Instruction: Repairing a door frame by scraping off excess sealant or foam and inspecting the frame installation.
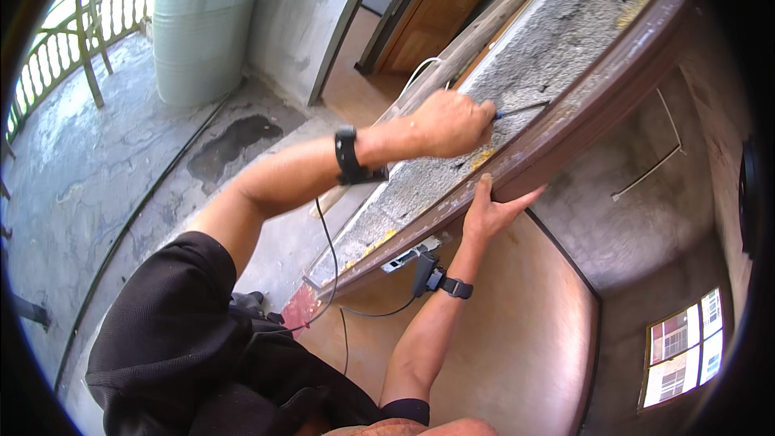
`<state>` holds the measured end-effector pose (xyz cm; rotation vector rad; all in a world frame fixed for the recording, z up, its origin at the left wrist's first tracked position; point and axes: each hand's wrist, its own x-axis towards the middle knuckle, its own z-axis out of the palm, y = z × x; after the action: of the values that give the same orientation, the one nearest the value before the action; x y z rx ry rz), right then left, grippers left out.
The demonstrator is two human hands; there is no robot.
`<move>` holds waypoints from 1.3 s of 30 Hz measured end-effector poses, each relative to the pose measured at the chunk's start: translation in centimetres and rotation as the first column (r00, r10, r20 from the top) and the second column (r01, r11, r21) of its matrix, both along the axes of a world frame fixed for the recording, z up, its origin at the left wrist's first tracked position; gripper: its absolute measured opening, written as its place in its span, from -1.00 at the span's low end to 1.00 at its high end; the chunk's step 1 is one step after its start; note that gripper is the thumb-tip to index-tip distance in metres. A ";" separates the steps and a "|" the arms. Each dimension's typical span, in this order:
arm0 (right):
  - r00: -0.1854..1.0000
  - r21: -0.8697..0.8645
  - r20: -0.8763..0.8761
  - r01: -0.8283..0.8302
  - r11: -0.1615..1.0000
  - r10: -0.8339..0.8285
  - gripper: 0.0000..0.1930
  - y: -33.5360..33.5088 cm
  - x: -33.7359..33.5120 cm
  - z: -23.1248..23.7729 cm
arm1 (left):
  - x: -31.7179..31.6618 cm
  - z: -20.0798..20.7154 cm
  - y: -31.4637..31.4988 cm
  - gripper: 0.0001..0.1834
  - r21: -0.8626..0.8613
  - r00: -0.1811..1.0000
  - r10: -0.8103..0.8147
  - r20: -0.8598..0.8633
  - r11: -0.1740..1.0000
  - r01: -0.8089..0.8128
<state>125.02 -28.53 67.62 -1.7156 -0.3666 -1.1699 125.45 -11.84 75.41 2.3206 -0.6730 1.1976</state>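
Observation:
My left hand point(456, 123) is closed in a fist round a screwdriver point(523, 110). A bit of blue and its thin dark shaft show beyond my fingers; the rest of the handle is hidden in my fist. The shaft points right, over a rough grey concrete ledge point(517, 64) beside a worn brown wooden frame point(581, 105). Whether the tip touches the surface, I cannot tell. Lower down, my right hand point(487, 214) rests against the frame's brown edge, thumb and fingers spread apart, holding no tool. Yellow patches mark the concrete along the frame.
Metal latch hardware point(410, 255) sits on the frame near my right wrist. Black cables point(327, 234) hang from the wrist devices. A wooden pole point(476, 24) runs along the concrete. A large pale tank point(202, 32) stands far left, near a railing point(48, 64); a window point(682, 347) is at lower right.

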 end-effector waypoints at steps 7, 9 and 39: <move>0.998 -0.073 -0.007 0.056 0.996 -0.056 -0.04 -0.2 -0.1 -0.6 | -2.0 -9.7 -3.7 -0.81 -0.384 0.932 -0.282 -0.229 0.906 0.179; 0.999 -0.081 -0.040 -0.029 0.996 0.026 -0.02 -0.1 -0.2 -0.5 | -2.4 -12.6 -4.0 -0.81 -0.433 0.920 -0.296 -0.259 0.887 0.163; 0.975 -0.084 0.190 0.134 0.987 -0.116 -0.05 0.2 0.2 0.3 | -5.3 -9.6 -3.5 -0.71 -0.810 0.539 -0.740 -0.402 0.562 0.168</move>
<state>125.24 -28.33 67.90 -1.7383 -0.4397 -1.4293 120.13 -15.35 65.80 1.5192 -0.4172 0.1059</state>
